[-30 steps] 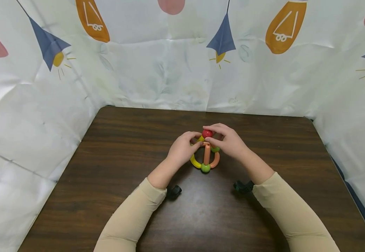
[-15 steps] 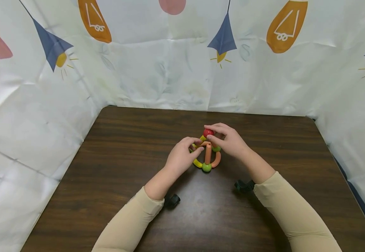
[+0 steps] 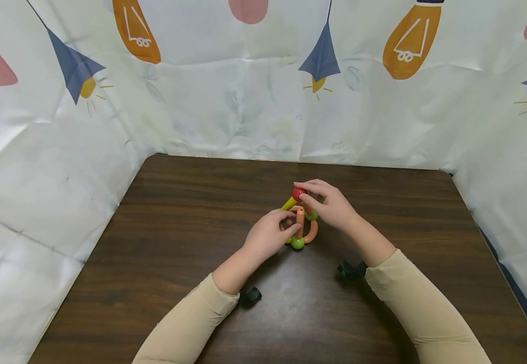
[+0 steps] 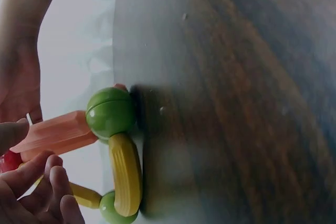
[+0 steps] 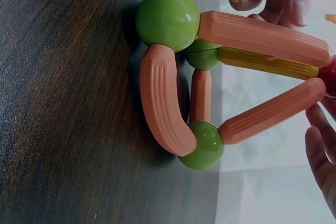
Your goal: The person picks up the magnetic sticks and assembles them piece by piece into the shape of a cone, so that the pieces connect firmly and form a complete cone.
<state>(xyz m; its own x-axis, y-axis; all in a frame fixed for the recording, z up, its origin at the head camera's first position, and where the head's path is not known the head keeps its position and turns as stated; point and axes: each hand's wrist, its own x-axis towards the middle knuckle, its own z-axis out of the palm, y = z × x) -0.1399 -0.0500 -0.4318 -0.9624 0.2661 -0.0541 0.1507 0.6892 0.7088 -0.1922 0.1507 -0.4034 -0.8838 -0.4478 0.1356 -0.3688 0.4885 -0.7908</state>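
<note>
A frame of magnetic rods and balls stands on the table. Three green balls, one a front green ball, sit low, joined by curved rods such as an orange curved rod and a yellow curved rod. Straight rods slant up toward a red ball, which my right hand pinches between thumb and fingers. My left hand is beside the front straight orange rod, thumb and fingers apart, tips right at its side. A straight yellow rod reaches the red ball from behind the left hand.
The dark wooden table spreads around the frame, with a patterned white cloth behind and at the sides. Black wrist cameras, like the left camera and right camera, hang below the forearms close over the table.
My left hand has let go of the yellow side, dropped back and come nearer, to the front orange rod. My right hand stays on the red ball.
</note>
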